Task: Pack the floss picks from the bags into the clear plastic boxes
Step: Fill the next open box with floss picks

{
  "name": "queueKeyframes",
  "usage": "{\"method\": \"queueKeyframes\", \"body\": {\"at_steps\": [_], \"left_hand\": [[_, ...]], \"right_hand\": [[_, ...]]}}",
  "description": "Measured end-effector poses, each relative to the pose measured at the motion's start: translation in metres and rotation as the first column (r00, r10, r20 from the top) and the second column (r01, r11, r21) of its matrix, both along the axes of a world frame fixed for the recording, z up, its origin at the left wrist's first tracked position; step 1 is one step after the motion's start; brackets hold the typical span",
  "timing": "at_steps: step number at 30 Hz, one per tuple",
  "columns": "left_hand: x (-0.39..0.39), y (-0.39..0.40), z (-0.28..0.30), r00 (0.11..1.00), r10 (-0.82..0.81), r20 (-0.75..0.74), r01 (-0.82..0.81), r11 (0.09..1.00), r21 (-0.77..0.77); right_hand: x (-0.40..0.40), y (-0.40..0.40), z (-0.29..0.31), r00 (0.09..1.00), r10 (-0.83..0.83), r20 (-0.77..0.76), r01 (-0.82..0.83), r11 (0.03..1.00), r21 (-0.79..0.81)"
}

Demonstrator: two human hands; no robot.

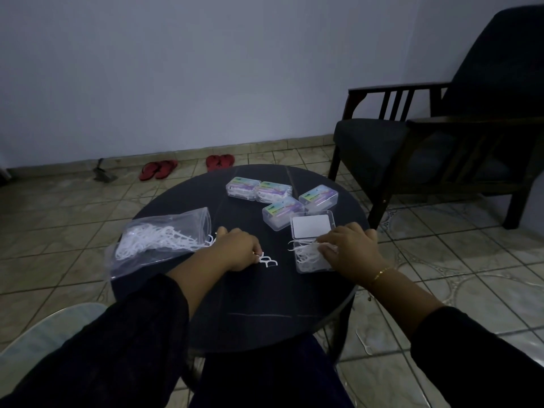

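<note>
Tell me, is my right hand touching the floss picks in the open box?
Touching. The head view shows the right hand with its fingers lying directly on the floss picks piled in the open box.

The room is dim, with a cool bluish cast and no lamp in sight. The round dark table [235,304] serves as the landmark: its top carries faint pale streaks of reflected light near its front edge. Behind it the wall is evenly and softly lit. To its right, the armchair [441,136] sinks into near-black shadow. Below it, the sleeves are murky and detail is lost. Wide-angle bending curves the floor tiles around it.
</note>
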State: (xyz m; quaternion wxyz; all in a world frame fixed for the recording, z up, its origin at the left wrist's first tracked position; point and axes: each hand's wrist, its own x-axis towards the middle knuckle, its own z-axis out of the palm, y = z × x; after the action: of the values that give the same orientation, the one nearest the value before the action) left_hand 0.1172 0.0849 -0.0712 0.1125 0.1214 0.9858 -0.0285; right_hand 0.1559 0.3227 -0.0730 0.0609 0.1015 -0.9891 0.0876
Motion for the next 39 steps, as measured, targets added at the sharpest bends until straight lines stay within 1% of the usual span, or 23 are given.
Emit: {"method": "queueKeyframes", "body": {"at_steps": [5, 8, 11, 14, 18, 20, 24, 28, 30, 32, 35, 37, 39], "left_hand": [[0.002, -0.001, 0.0, 1.0, -0.023, 0.002, 0.023, 0.999, -0.048], [0.002, -0.002, -0.002, 0.999, -0.02, -0.044, 0.019, 1.0, -0.011], [0.003, 0.0, -0.001, 0.992, 0.007, -0.124, 0.008, 0.993, 0.122], [0.004, 0.008, 0.006, 0.977, 0.056, -0.204, 0.006, 0.956, 0.294], [0.006, 0.033, 0.02, 0.971, 0.131, -0.2, 0.004, 0.827, 0.563], [0.006, 0.05, 0.023, 0.975, 0.1, -0.199, 0.043, 0.791, 0.61], [0.006, 0.079, 0.015, 0.982, 0.046, -0.181, 0.071, 0.804, 0.59], [0.014, 0.086, 0.002, 0.967, 0.049, -0.251, 0.091, 0.85, 0.518], [0.024, 0.081, -0.007, 0.952, 0.092, -0.292, 0.076, 0.853, 0.517], [0.034, 0.074, -0.017, 0.939, 0.154, -0.309, 0.024, 0.863, 0.505], [0.042, 0.07, -0.028, 0.954, 0.17, -0.248, -0.052, 0.905, 0.422], [0.043, 0.073, -0.031, 0.97, 0.138, -0.199, -0.054, 0.924, 0.379], [0.044, 0.079, -0.032, 0.98, 0.106, -0.167, -0.037, 0.927, 0.372]], "right_hand": [[0.0, 0.001, -0.001, 1.0, -0.019, -0.016, 0.018, 1.0, -0.023], [0.0, 0.001, -0.002, 0.999, -0.035, -0.016, 0.034, 0.998, -0.044], [-0.002, 0.001, -0.004, 0.998, -0.058, -0.014, 0.057, 0.996, -0.067], [-0.003, 0.002, -0.005, 0.997, -0.081, -0.019, 0.078, 0.991, -0.107], [-0.003, 0.004, -0.007, 0.993, -0.12, -0.008, 0.116, 0.972, -0.203], [-0.003, 0.006, -0.008, 0.989, -0.149, 0.014, 0.146, 0.948, -0.283], [0.001, 0.009, -0.012, 0.977, -0.205, 0.062, 0.212, 0.88, -0.425], [0.0, 0.008, -0.02, 0.983, -0.138, 0.119, 0.182, 0.785, -0.592], [0.0, 0.009, -0.02, 0.976, -0.153, 0.158, 0.219, 0.754, -0.62], [0.002, 0.008, -0.021, 0.97, -0.16, 0.182, 0.24, 0.743, -0.625], [-0.001, 0.007, -0.031, 0.977, -0.118, 0.179, 0.206, 0.745, -0.635], [-0.002, 0.004, -0.031, 0.979, -0.088, 0.182, 0.186, 0.746, -0.64], [0.001, 0.0, -0.028, 0.979, -0.07, 0.194, 0.178, 0.759, -0.626]]}}
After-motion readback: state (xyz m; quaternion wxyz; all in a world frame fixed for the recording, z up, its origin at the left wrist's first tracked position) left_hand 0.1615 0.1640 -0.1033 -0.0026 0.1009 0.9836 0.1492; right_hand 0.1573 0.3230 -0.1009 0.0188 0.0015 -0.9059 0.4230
